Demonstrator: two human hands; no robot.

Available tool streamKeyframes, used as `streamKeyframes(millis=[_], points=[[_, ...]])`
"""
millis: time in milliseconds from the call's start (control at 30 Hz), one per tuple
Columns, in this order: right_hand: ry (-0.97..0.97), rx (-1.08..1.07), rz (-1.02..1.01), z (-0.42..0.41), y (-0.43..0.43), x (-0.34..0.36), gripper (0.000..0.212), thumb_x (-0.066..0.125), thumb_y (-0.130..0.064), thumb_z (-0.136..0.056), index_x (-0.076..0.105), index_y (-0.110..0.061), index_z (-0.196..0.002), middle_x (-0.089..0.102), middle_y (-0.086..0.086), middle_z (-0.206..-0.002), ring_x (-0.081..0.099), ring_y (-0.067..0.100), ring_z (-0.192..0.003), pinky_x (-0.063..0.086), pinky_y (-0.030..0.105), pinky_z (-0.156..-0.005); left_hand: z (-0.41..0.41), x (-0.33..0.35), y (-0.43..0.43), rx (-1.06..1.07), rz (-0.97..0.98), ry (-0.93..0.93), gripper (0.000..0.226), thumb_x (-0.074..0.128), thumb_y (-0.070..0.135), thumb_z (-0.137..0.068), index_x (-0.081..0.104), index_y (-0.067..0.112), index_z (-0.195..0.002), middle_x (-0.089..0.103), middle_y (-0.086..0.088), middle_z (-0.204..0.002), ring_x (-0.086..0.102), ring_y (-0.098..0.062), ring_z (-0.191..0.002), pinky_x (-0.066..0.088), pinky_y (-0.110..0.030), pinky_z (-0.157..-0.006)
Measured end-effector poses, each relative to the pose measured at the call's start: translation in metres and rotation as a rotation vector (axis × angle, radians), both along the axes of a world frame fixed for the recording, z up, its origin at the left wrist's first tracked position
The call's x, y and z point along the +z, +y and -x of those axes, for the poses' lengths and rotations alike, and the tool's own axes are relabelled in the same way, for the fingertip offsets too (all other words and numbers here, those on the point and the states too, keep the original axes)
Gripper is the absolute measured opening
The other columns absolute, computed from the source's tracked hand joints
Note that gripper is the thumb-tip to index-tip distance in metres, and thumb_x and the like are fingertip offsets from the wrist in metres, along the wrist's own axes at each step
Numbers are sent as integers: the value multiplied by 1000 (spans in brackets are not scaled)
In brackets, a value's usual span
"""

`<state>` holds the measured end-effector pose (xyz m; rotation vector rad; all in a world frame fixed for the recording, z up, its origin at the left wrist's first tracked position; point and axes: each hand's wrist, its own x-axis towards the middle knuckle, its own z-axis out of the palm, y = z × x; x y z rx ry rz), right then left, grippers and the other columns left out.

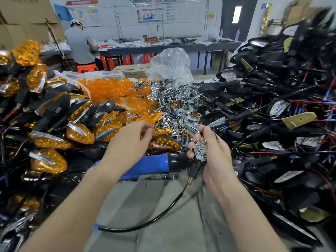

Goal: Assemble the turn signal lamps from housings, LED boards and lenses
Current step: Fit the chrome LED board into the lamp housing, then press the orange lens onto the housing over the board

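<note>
My right hand [214, 153] grips a black lamp housing [195, 167] by its stalk, with an LED board [200, 150] seated in it and a threaded stud at the bottom. A chrome reflector piece [216, 122] sticks up by my thumb. My left hand [131, 140] hovers over the pile edge with fingers curled and pinched; whether it holds a small part is hidden. Loose amber lenses [109, 88] lie heaped behind, chrome reflectors and boards [174, 99] in the middle.
Finished amber lamps [51, 124] are stacked at the left, black wired housings [281, 106] piled at the right. A blue electric screwdriver [149, 164] lies on the grey table [145, 206] with its black cable. A person sits at a far bench.
</note>
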<state>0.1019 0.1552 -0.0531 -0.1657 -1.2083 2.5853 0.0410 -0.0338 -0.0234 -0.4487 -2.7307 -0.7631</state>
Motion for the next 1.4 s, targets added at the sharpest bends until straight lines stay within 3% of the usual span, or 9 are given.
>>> streamKeyframes(millis=[133, 267, 433, 533, 667, 800, 1033, 1233, 1400], points=[[12, -9, -30, 3, -3, -2, 28, 45, -33, -109, 60, -12, -97, 56, -3, -64, 55, 13, -50, 42, 25, -41, 31, 4, 2, -45, 340, -107, 38, 52, 42, -98, 51, 30, -134, 50, 1, -137, 46, -22, -125, 46, -41, -99], [-9, -2, -41, 4, -4, -4, 33, 46, -40, -108, 61, -16, -91, 56, -1, -63, 52, 14, -48, 39, 25, -39, 33, -1, 4, -37, 536, 17, 30, 49, 38, -100, 57, 28, -127, 58, 3, -127, 48, -21, -118, 42, -41, -98], [-21, 39, 8, 3, -4, -3, 39, 48, -45, -106, 68, -21, -81, 55, 1, -65, 52, 16, -49, 40, 26, -39, 7, 4, 9, -7, -421, -43, 27, 49, 37, -102, 49, 38, -129, 66, 27, -91, 64, -2, -88, 47, -19, -74], [-42, 82, 64, 4, -5, 0, 38, 48, -45, -105, 66, -19, -84, 55, 1, -64, 52, 16, -47, 40, 26, -39, -16, 2, 20, -170, -1157, -363, 34, 46, 17, -104, 53, 22, -136, 74, 7, -95, 71, -13, -88, 58, -31, -76], [-8, 183, 124, 2, -3, 0, 33, 48, -43, -105, 63, -17, -91, 54, 2, -69, 54, 18, -54, 45, 29, -45, -31, -6, 26, -279, -1533, -658, 28, 43, 15, -99, 59, 7, -121, 60, -5, -81, 61, -19, -75, 56, -33, -71], [22, 247, 174, 1, -1, 2, 20, 47, -24, -103, 64, -15, -101, 57, 4, -75, 60, 20, -63, 54, 35, -57, -37, -11, 25, -290, -1556, -643, 44, 66, 35, -87, 63, 7, -120, 52, 1, -76, 52, -12, -67, 55, -28, -66], [50, 174, 93, 2, -2, 4, 30, 56, -19, -96, 66, -18, -124, 78, 8, -100, 76, 20, -91, 58, 27, -63, -43, -8, 29, -272, -1630, -565, 29, 74, 25, -76, 71, 8, -100, 65, -4, -79, 61, -11, -66, 56, -27, -64], [27, 126, 153, 5, -4, 4, 19, 47, -12, -104, 65, -10, -112, 63, 2, -70, 60, 15, -58, 51, 25, -52, -47, -11, 38, -235, -1339, -498, 60, 32, 64, -92, 60, 13, -108, 75, -12, -98, 56, -12, -65, 47, -26, -59], [45, 114, 203, 8, -3, 5, 13, 47, -7, -102, 58, -13, -101, 53, 0, -66, 52, 14, -54, 46, 26, -47, -51, -15, 42, -276, -1190, -423, 39, 67, 68, -74, 74, 37, -97, 71, 3, -101, 61, -12, -82, 44, -37, -84]])
